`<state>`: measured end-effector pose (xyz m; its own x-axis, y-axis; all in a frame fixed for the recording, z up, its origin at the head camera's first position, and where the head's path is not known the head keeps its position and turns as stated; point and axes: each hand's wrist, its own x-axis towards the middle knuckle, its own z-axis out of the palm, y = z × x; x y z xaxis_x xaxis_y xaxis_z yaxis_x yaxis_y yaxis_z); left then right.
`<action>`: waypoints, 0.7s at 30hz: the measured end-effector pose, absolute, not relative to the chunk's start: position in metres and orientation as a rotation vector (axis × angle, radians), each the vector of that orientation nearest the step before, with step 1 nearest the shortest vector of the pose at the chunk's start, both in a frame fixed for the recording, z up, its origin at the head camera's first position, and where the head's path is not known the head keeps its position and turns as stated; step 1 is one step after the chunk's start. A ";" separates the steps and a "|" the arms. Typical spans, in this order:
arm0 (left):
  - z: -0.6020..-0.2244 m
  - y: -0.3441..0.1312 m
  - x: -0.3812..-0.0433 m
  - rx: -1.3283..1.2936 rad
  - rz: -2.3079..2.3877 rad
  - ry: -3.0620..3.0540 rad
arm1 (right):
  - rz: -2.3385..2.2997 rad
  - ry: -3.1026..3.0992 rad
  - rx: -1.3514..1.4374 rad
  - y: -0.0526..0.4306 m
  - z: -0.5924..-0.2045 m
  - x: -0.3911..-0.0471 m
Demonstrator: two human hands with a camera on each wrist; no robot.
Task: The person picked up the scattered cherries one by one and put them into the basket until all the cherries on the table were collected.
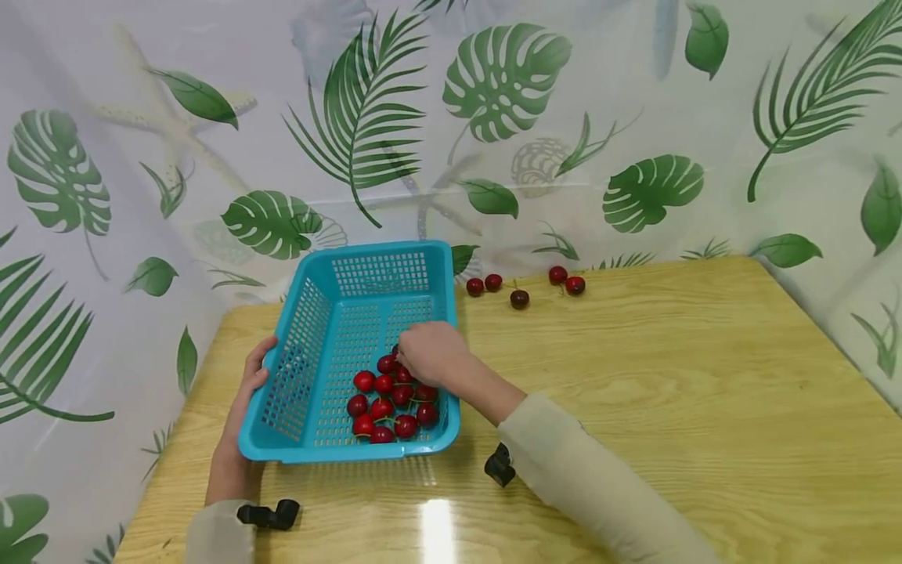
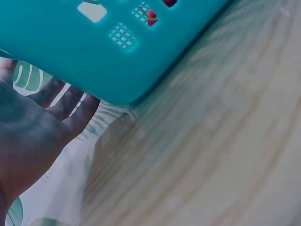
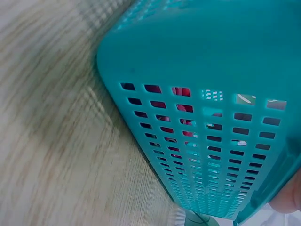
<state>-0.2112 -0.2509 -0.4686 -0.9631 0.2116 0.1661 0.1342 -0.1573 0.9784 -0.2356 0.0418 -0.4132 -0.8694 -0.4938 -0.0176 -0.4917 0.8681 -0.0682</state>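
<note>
A blue plastic basket (image 1: 352, 453) with perforated walls stands on the wooden table, holding several red cherries (image 1: 381, 408), some with green stems, bunched in its near right part. My left hand (image 1: 248, 392) is at the basket's left side, its fingers touching the outer wall near the rim. In the left wrist view, the fingers (image 2: 70, 101) stretch out fairly straight and their tips pass behind the basket. Inside the basket, over the cherries, is my right hand (image 1: 433, 354), knuckles up. Its fingertips are hidden, so what they hold does not show.
Several dark red cherries (image 1: 519, 298) lie on the table (image 1: 634, 392) beyond the basket's right side, near the back edge. A leaf-printed sheet (image 1: 564, 157) hangs behind and to the left. Black wrist mounts (image 1: 499, 465) stick out from both sleeves.
</note>
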 end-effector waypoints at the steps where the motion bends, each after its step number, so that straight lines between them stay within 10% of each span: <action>1: -0.468 -0.251 -0.212 0.399 2.307 2.005 | -0.092 3.000 -0.785 0.042 -0.412 -0.236; 21: -0.471 -0.253 -0.219 0.529 2.332 1.995 | -0.023 2.963 -0.773 0.043 -0.408 -0.237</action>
